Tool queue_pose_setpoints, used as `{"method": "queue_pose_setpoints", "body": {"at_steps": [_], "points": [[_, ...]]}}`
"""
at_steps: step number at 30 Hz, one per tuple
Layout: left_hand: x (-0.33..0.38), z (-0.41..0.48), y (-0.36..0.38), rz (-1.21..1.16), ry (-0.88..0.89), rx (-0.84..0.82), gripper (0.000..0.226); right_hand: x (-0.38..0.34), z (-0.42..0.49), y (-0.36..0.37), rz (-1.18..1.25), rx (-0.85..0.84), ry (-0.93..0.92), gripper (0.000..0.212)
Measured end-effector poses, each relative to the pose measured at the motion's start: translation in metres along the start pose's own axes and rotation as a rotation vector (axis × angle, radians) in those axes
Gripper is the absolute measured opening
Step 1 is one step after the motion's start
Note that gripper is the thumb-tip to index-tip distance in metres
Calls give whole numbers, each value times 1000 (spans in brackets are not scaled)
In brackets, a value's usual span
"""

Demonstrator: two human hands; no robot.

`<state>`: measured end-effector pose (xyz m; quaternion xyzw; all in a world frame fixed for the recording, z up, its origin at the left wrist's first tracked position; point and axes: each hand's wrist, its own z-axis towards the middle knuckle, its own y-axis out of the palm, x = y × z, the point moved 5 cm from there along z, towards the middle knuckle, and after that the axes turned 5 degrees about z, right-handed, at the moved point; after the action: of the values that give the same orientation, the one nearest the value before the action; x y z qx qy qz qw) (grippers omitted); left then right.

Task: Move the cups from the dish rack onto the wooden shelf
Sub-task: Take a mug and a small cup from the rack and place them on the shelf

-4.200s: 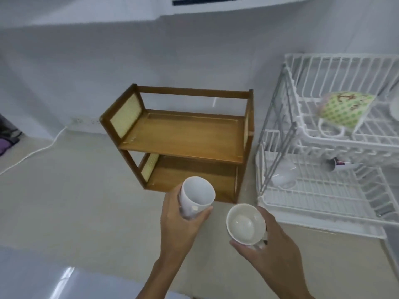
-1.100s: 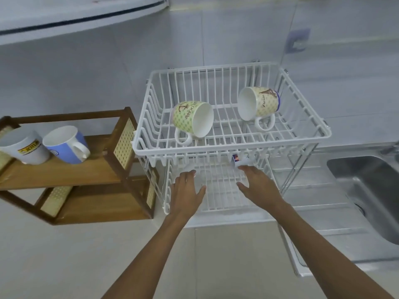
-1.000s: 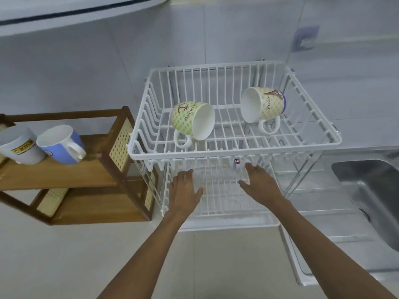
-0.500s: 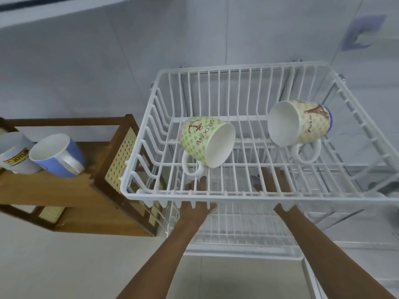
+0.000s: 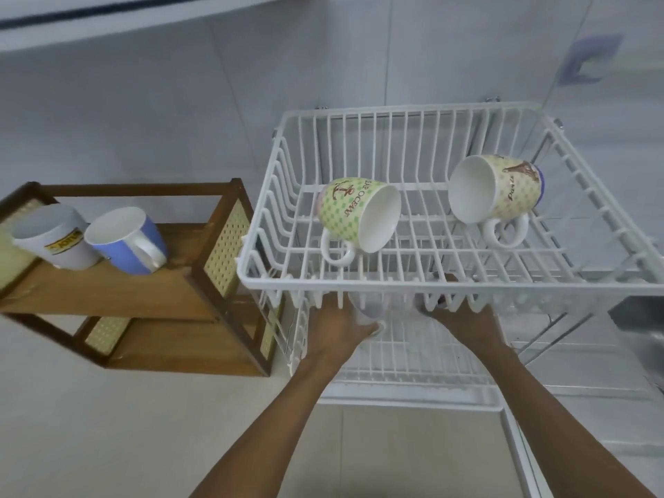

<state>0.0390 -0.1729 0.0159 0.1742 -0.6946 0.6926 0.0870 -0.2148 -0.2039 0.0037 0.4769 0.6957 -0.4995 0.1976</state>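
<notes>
The white wire dish rack (image 5: 449, 287) has two tiers. On its upper tier a green dotted mug (image 5: 359, 213) and a cream Paris mug (image 5: 499, 188) lie on their sides. Both my hands reach into the lower tier. My left hand (image 5: 336, 330) curls around a clear glass cup (image 5: 366, 310). My right hand (image 5: 465, 318) has its fingers hidden behind the upper tier's front rim, beside a small dark-labelled item (image 5: 441, 300). The wooden shelf (image 5: 118, 292) stands to the left, with a white mug (image 5: 54, 239) and a blue mug (image 5: 125, 242) on its top level.
A white drain tray (image 5: 413, 393) sits under the rack on the pale counter. A metal sink (image 5: 643, 318) shows at the right edge. The tiled wall runs close behind, with a purple hook (image 5: 589, 62) on it. The shelf's lower level holds nothing.
Earlier the white and blue mugs went onto the shelf. Over the last second both empty hands pushed into the rack's lower tier, and my left hand closed around the clear glass cup.
</notes>
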Motion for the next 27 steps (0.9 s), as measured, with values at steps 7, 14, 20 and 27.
{"method": "queue_pose_setpoints", "body": {"at_steps": [7, 14, 20, 27], "points": [[-16, -75, -39, -488, 33, 196, 85, -18, -78, -3, 127, 120, -387, 64], [-86, -153, -68, -736, -29, 246, 85, -2, -134, 43, 178, -81, -335, 60], [-168, -180, -131, -764, -136, 409, 80, -16, -177, 123, 289, -283, -268, 49], [-224, -132, -227, -774, -24, 465, 82, -44, -210, 218, 373, -373, -222, 47]]}}
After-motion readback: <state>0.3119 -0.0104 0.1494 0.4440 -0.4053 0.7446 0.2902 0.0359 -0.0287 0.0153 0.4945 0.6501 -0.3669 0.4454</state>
